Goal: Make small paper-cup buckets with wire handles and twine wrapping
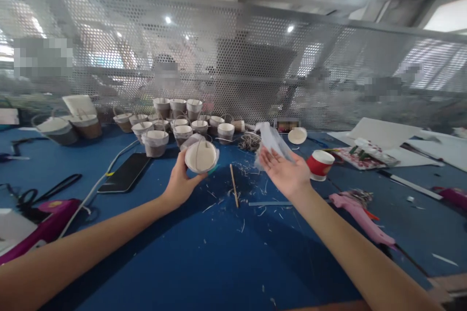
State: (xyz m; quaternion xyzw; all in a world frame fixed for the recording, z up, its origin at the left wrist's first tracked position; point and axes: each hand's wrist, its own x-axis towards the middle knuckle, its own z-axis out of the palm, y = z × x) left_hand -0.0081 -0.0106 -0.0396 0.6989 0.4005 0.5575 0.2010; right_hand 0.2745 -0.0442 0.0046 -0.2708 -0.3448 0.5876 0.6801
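Observation:
My left hand [180, 182] is closed around a small bucket [201, 157] with a pale inside, a thin handle and sheer white wrapping at its rim. The bucket is tilted so that its opening faces me. My right hand [283, 169] is turned palm up with fingers stretched out. Sheer white material [273, 138] lies against the far side of its fingers; whether the hand grips it I cannot tell. Between the hands, a thin wooden stick [234, 185] lies on the blue table [219, 257] among scraps. A red and white paper cup [320, 165] stands just right of my right hand.
Several small handled buckets [155, 143] stand at the back left. A black phone [125, 173] and a purple glue gun [44, 223] lie left, a pink glue gun [363, 218] right. Tangled twine [249, 141] lies behind; a perforated metal screen [233, 58] closes the back.

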